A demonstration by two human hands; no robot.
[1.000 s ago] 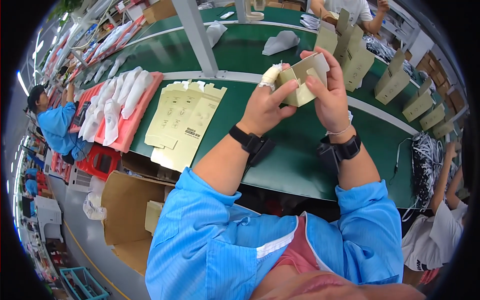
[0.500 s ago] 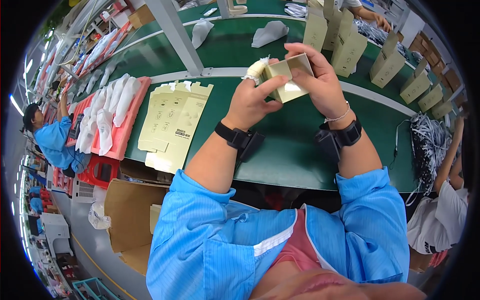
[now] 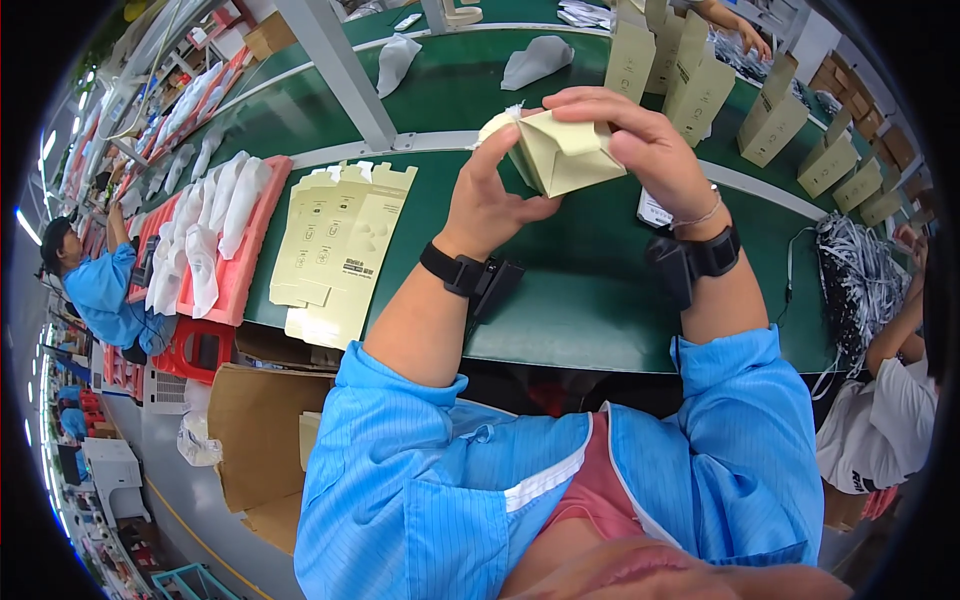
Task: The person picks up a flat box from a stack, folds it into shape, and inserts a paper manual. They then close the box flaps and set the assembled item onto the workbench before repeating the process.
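Observation:
A small pale yellow-green carton (image 3: 580,175) is held tilted above the green table, its folded end panels turned up toward me. My left hand (image 3: 490,195) grips its left side with bent fingers, some of them hidden behind it. White wrapping covers a finger of that hand. My right hand (image 3: 650,150) closes over the carton's top and right side, fingers bent. Beneath my right wrist lies a small white printed piece (image 3: 653,208), partly covered by the hand. Flattened cartons (image 3: 340,255) of the same colour are stacked left of my left forearm.
A pink tray (image 3: 238,275) of white-wrapped items stands at the left, near a co-worker in blue. Several open cartons (image 3: 700,95) stand along the far right. Bundled grey cables (image 3: 860,270) lie at the right. A metal post (image 3: 345,75) rises beyond the table rail.
The carton has turned in my hands: its open end faced me before, and now folded flaps show. My right hand has moved over its top, and the white printed piece has come into view.

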